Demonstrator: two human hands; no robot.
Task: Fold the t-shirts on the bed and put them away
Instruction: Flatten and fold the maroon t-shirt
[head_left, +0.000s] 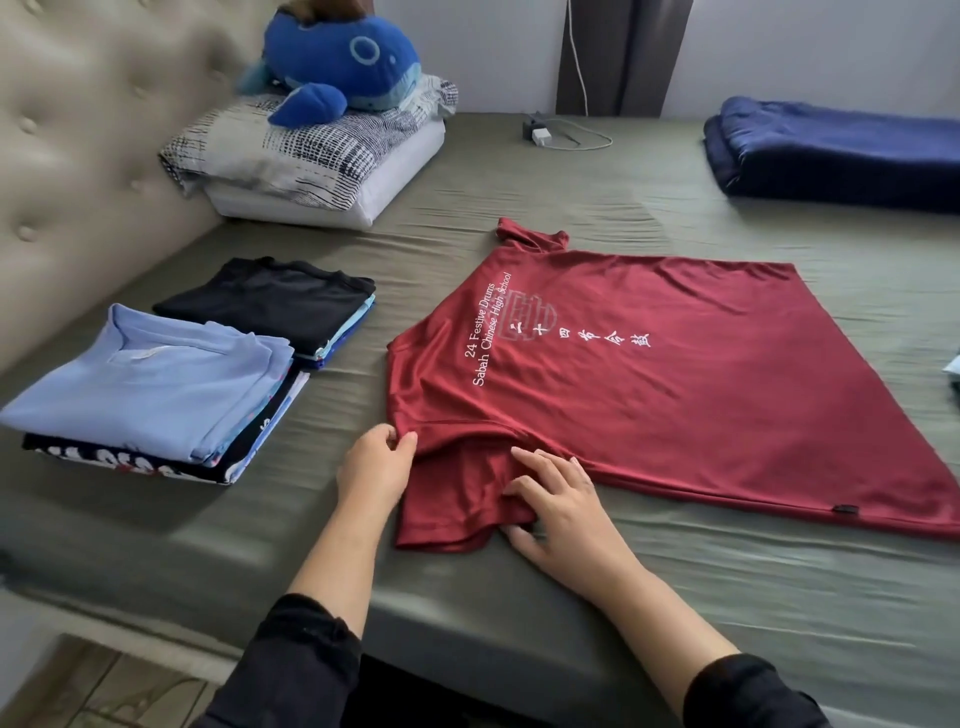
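Our left hand (375, 462) pinches the dark red printed t-shirt's (649, 384) sleeve edge. Our right hand (561, 506) presses that sleeve, fingers spread. Two folded stacks (156, 384) lie left of the shirt.

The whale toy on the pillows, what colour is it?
The whale toy is bright blue with a lighter blue belly, seen in the head view.

Dark red t-shirt (649, 395) with white print, olive bed sheet (519, 171), blue plush whale (337, 62), black-and-white pillow (301, 150).
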